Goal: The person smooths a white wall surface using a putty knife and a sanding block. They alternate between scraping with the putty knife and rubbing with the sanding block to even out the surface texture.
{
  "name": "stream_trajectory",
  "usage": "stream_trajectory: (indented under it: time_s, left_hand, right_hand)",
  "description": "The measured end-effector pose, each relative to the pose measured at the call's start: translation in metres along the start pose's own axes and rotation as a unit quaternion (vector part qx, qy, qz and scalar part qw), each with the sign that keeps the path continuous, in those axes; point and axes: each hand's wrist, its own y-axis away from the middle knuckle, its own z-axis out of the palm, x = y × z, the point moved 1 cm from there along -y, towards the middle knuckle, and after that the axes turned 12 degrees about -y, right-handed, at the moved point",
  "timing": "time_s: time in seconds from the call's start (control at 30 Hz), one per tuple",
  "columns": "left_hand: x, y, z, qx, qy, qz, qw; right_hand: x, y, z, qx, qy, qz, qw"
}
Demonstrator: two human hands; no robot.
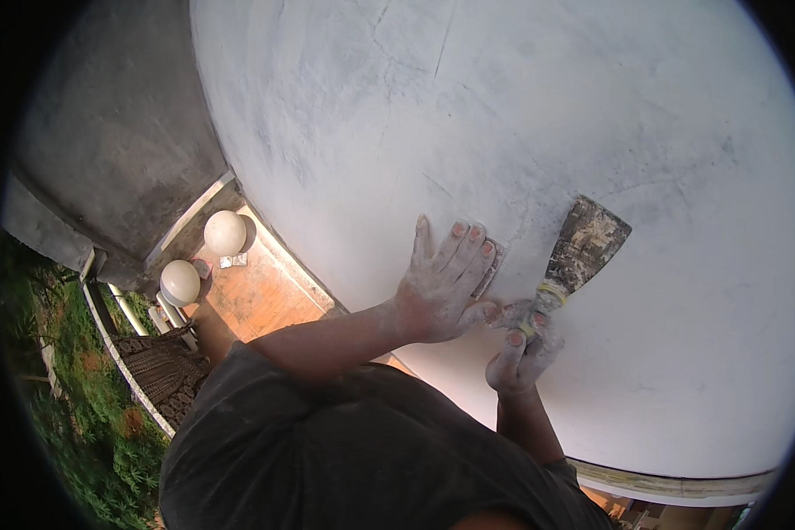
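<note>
My left hand (440, 287), dusted white, is pressed with fingers stretched against a pale wall (662, 336). Beneath its fingers is a small flat piece with a dark edge (492, 268), held against the wall. Most of that piece is covered, so its kind is unclear. Just to the right, my right hand (528, 349) grips a putty knife (587, 245) by its handle, closed fingers wrapped round it. The wide blade points up and to the right, crusted with dried dark and pale filler. The two hands nearly meet at the left thumb.
Faint cracks and grey smudges mark the wall. At the left, two white round globes (225, 232) stand on an orange tiled floor (261, 300) beside a dark grey wall (124, 115). A curved railing (115, 340) borders green plants (88, 424) beyond a brown woven thing (163, 367).
</note>
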Motion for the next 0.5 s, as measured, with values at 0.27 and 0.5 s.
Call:
stream_trajectory:
  time_s: [0.27, 0.5]
  left_hand:
    - [-0.050, -0.096, -0.032, 0.136, -0.051, -0.123, 0.982]
    - [-0.034, -0.062, -0.023, 0.097, 0.000, -0.118, 0.988]
  right_hand:
    - [0.001, 0.000, 0.000, 0.015, -0.023, -0.002, 1.000]
    - [0.001, -0.002, 0.001, 0.029, -0.022, 0.014, 0.999]
